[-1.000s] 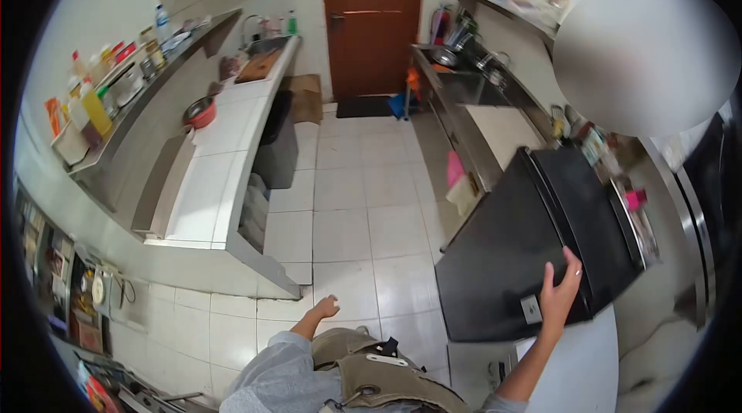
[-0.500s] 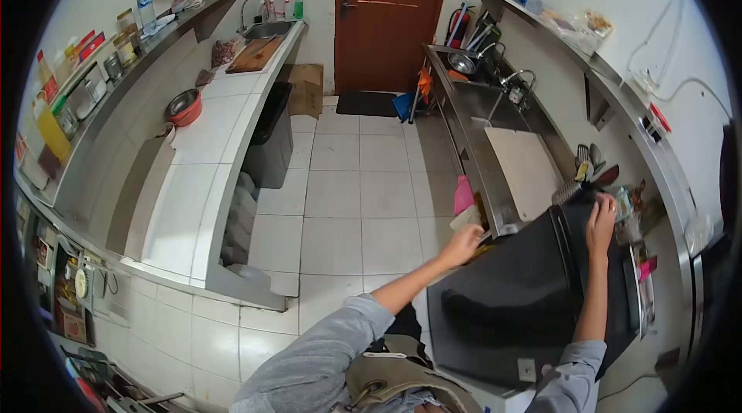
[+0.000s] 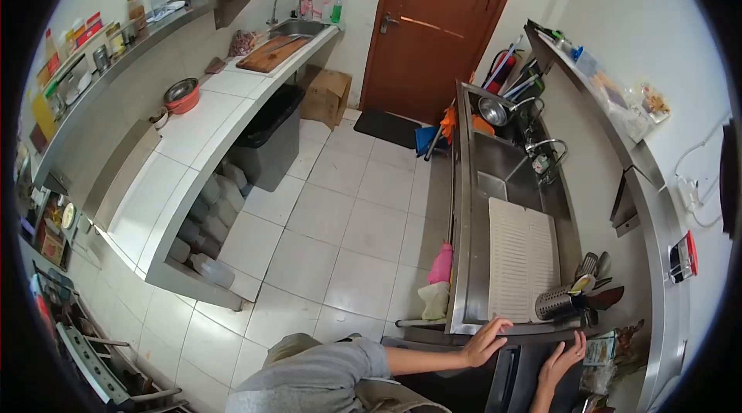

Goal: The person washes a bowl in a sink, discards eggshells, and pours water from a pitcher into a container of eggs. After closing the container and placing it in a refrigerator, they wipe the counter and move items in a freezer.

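Note:
My left hand point(image 3: 485, 343) is at the near end of the steel sink counter, over a large black box-like appliance point(image 3: 456, 383). Its fingers are stretched out and hold nothing. My right hand point(image 3: 563, 360) lies along the far right part of the same black top, fingers extended and slightly apart. A dark raised strip or seam point(image 3: 504, 382) runs between the two hands. Just beyond them stands a perforated steel utensil holder point(image 3: 555, 303) with spatulas and ladles. A ribbed cream drainboard point(image 3: 522, 254) lies beside the sink point(image 3: 495, 158).
On the left is a white tiled counter point(image 3: 174, 146) with a red bowl point(image 3: 183, 100) and a wooden cutting board point(image 3: 272, 54). A grey bin point(image 3: 267, 154) stands beneath. A brown door point(image 3: 440, 34) closes the far end. A pink bottle point(image 3: 440, 264) hangs beside the sink unit.
My view has swung and shifted forward along the black appliance. My left hand has gone from a pinched pose at its edge to fingers outstretched over it. The hands are now nearer each other.

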Motion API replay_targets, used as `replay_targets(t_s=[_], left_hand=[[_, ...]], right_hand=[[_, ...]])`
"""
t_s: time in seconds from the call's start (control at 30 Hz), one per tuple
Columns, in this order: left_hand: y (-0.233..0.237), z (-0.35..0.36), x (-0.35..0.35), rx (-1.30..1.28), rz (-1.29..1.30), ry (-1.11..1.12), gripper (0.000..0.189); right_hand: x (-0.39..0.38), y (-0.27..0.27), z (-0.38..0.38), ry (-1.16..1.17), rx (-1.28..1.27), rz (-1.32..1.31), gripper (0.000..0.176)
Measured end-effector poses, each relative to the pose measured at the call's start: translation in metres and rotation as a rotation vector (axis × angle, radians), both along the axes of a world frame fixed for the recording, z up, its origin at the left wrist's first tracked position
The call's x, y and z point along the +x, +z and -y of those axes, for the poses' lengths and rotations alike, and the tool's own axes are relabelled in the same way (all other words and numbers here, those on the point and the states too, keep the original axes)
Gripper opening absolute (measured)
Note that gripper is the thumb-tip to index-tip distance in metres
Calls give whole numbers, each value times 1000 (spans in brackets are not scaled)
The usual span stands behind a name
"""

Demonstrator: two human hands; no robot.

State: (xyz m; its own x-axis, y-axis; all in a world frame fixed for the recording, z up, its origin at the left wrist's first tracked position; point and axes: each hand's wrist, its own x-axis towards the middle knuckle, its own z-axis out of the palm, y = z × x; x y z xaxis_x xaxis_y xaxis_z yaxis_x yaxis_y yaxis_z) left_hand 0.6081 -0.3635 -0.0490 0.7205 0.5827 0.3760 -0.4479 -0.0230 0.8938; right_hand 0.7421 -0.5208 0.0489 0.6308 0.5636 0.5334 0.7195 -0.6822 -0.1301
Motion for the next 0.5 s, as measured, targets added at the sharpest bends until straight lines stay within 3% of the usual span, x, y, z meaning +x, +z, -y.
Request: replay_targets(t_s=[0.07, 0.1, 0.2, 0.27, 0.33, 0.5], left_hand=[[-1, 1, 2, 41, 13, -15, 34], [0, 2, 4, 34, -8, -9, 35], [-1, 2, 14, 80, 34, -10, 34], [1, -2, 14, 90, 26, -15, 34], [0, -4, 12, 131, 19, -92, 35], [-17, -44, 5, 248, -177, -327, 38]], right_hand=[[-4, 4, -3, -10, 4, -127, 37], [1, -2, -1, -15, -20, -9, 37], [-1, 3, -2, 17, -21, -111, 37], [3, 1, -6, -7, -50, -14, 37], [1, 5, -10, 63, -30, 125, 40], [-13, 21, -26, 176, -115, 141, 36]])
